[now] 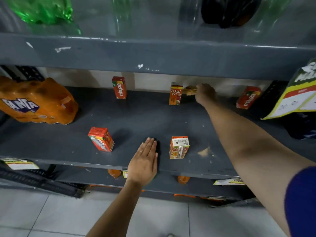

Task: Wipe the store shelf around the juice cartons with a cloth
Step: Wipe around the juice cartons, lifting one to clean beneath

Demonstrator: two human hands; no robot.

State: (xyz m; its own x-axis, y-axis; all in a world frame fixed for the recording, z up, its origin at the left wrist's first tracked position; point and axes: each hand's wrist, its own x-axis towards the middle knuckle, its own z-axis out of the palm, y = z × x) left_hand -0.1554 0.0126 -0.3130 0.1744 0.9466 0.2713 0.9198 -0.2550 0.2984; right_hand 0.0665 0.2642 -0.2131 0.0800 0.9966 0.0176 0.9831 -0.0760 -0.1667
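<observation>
Our right hand [205, 94] is stretched to the back of the grey shelf [136, 117], its fingers closed around a yellowish-brown cloth [189, 90]. The cloth sticks out to the left of the fist, just beside the orange Real carton [175, 93] that stands upright near the back wall; we cannot tell whether cloth and carton touch. Our right arm runs diagonally from the lower right corner, with a blue sleeve [301, 199] at its upper end.

Our left hand [143, 163] lies flat and open, palm down, on the front edge of the shelf, fingers together and pointing toward the back, gripping nothing. It rests between two front cartons: a red carton [101, 139] to its left, standing a little turned, and an orange carton with a straw [179, 147] to its right, upright. Neither touches the hand.

Farther back, a red Maaza carton [119, 87] stands upright, well apart from the others. Another red Maaza carton [248, 97] leans at the right end, near a black crate [271, 94]. A pale smear [204, 152] marks the shelf right of the straw carton. A shrink-wrapped Fanta pack [35, 101] sits at the left end. Green plastic [42, 11] shows on the shelf above.
</observation>
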